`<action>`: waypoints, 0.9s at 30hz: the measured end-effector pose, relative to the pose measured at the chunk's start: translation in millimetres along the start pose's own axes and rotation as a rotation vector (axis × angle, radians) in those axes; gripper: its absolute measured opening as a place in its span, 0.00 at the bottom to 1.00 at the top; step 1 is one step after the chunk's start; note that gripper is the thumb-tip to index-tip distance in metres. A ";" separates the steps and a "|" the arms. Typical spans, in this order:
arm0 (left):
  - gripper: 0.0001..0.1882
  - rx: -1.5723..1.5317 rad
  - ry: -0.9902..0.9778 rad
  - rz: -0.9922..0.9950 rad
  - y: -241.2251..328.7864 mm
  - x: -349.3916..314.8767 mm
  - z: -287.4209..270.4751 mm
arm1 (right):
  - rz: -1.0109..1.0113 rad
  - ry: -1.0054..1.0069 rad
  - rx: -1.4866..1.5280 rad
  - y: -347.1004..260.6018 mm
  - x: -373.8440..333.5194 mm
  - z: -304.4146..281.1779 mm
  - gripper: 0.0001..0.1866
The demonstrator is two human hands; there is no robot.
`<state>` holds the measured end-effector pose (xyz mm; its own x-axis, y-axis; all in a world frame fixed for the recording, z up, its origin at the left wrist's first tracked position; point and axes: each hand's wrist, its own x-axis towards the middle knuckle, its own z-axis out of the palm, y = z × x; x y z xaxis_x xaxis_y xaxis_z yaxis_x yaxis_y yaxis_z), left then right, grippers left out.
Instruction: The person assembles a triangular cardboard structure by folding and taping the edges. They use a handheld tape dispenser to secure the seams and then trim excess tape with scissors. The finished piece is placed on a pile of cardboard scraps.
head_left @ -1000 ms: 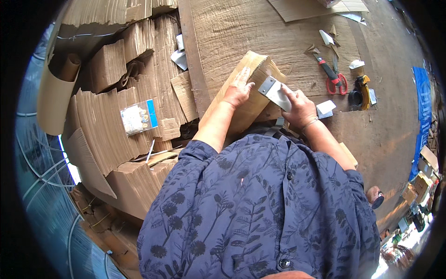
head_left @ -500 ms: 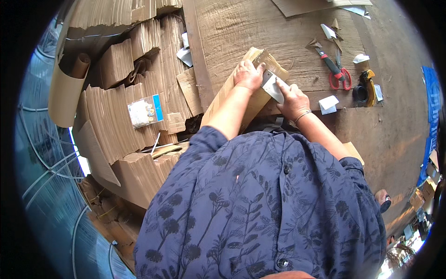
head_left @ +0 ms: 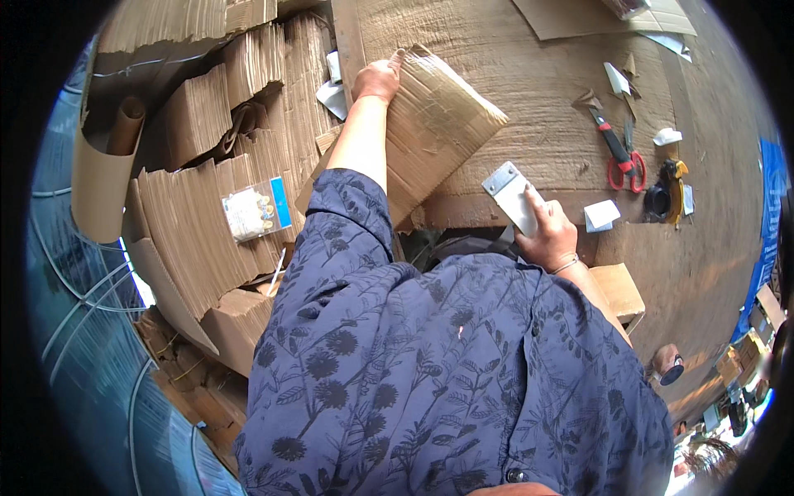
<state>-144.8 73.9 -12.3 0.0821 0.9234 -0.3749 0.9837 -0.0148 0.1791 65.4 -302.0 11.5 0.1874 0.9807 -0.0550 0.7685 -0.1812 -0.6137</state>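
My left hand (head_left: 378, 81) is closed on the far left corner of a brown cardboard box (head_left: 442, 124). The box lies tilted over the wooden table, its broad face showing with a shiny strip along its upper right part. In my right hand (head_left: 550, 234) is a flat metal scraper (head_left: 511, 197), a pale plate with two dark dots near its far end. The index finger rests along the plate, and the scraper is apart from the box, over the table's near edge. My grip on the scraper's near end is partly hidden.
Red-handled scissors (head_left: 628, 165), a red and black cutter (head_left: 612, 140) and a yellow tape dispenser (head_left: 670, 194) lie at the right. Stacked cardboard (head_left: 198, 240) fills the left, with a clear packet (head_left: 256, 211) on top. A small carton (head_left: 616, 289) stands beside my right forearm.
My left hand has moved farther away and left, turning the box so its broad face shows. My right hand has drawn the scraper off the box, toward me and to the right.
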 end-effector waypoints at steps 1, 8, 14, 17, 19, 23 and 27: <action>0.38 -0.006 -0.007 -0.006 -6.9 13.1 1.7 | -0.032 0.022 0.002 0.4 9.2 7.1 0.45; 0.33 0.072 0.109 -0.145 -13.3 66.9 14.7 | -0.181 0.093 -0.026 -24.5 111.6 62.1 0.44; 0.33 -0.235 -0.116 0.070 -34.7 63.2 54.0 | -0.131 0.072 0.047 -40.3 157.2 92.0 0.43; 0.39 -0.222 0.011 0.240 -16.6 17.2 32.2 | -0.085 0.008 0.066 -51.4 173.8 94.8 0.45; 0.41 0.055 -0.010 -0.023 21.5 -9.9 -6.3 | -0.055 -0.010 0.082 -52.0 179.6 97.8 0.46; 0.41 0.232 0.081 -0.028 20.3 19.0 -11.9 | -0.143 0.078 0.101 -51.2 193.0 86.5 0.44; 0.46 0.250 -0.049 -0.006 0.0 66.8 -43.1 | -0.069 0.050 0.117 -50.4 175.8 69.9 0.43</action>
<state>-146.2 152.1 1.9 0.0780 0.9043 -0.4196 0.9926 -0.1096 -0.0518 16.9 -115.4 -22.3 0.1691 0.9852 0.0280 0.7048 -0.1010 -0.7022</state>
